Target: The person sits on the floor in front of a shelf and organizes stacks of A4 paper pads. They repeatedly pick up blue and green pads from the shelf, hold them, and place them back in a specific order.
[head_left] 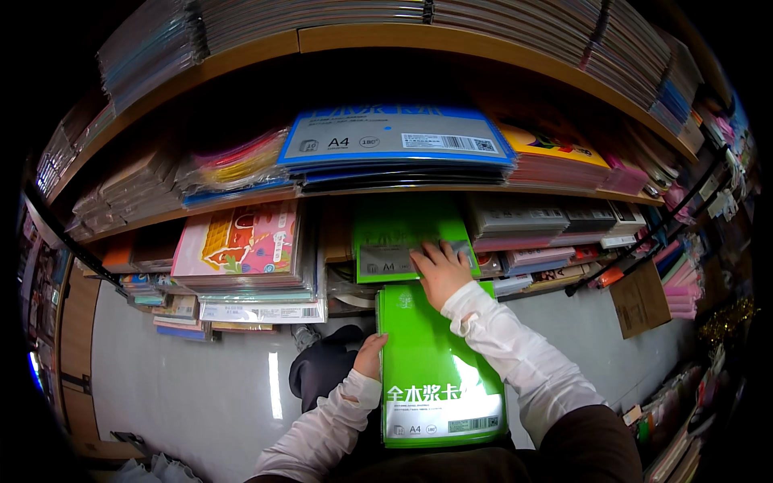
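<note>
Green card pack being held while a matching stack on the shelf is being handled

Green is the colour of both things in hand. One glossy green paper pack [439, 374] is lying lengthwise in front of the person, over the lap, its white label strip toward the lower end. The left hand [372, 354] is gripping it at its left edge, fingers curled round the side with the thumb on top, so this hand is closed on the pack rather than spread. Just beyond its far end, a second green pack [394, 237] is sitting on the lower shelf [241, 211], between a pink illustrated pack [241, 241] on the left and grey and pink stacks [531, 221] on the right. The right hand [439, 270] is resting flat on that shelf pack's lower right corner, fingers extended and slightly apart, pressing down, not pinching; whether the fingertips are hooking an edge cannot be told.

Judging from this, the work is going best if the left hand is keeping the lap pack level and square to the shelf opening, while the right hand is steadying the shelf stack so the slippery wrappers are not sliding sideways. Plastic sleeves like these are likely slick, so firm, flat pressure is serving better than fingertip grip.

Above, a blue pack [394, 137] is lying on the next shelf.
</note>
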`<state>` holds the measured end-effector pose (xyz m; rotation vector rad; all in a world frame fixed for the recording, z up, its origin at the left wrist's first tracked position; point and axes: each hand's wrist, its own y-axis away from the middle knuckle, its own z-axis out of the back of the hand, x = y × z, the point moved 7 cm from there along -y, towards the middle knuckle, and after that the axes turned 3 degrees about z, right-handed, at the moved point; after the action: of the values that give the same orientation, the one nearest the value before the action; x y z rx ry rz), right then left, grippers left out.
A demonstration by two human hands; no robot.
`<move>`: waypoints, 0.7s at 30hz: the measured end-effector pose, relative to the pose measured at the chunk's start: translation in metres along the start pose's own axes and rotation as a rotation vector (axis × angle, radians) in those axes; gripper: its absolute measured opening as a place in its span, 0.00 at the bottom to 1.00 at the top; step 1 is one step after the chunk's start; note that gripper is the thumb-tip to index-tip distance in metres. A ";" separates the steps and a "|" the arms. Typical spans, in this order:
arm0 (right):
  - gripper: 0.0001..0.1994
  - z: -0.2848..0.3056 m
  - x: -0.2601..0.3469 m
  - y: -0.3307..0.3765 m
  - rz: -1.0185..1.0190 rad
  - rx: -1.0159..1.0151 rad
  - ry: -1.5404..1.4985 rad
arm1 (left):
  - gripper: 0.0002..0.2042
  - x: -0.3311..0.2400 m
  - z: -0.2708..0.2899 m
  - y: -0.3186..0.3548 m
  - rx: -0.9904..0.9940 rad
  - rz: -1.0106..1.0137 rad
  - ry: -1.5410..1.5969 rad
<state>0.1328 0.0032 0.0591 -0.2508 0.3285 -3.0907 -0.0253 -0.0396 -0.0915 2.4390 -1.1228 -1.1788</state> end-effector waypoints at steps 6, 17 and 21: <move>0.26 -0.010 -0.021 -0.039 -0.053 0.056 0.025 | 0.10 0.001 0.001 -0.005 0.014 0.000 -0.047; 0.30 -0.030 -0.034 -0.061 -0.058 0.024 0.006 | 0.11 -0.001 -0.002 -0.005 0.013 0.014 -0.067; 0.30 -0.031 -0.034 -0.059 -0.043 -0.027 0.003 | 0.11 0.000 -0.003 -0.004 0.031 0.026 -0.051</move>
<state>0.1607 0.0690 0.0365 -0.2579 0.3703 -3.1313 -0.0210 -0.0370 -0.0918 2.4217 -1.1920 -1.2314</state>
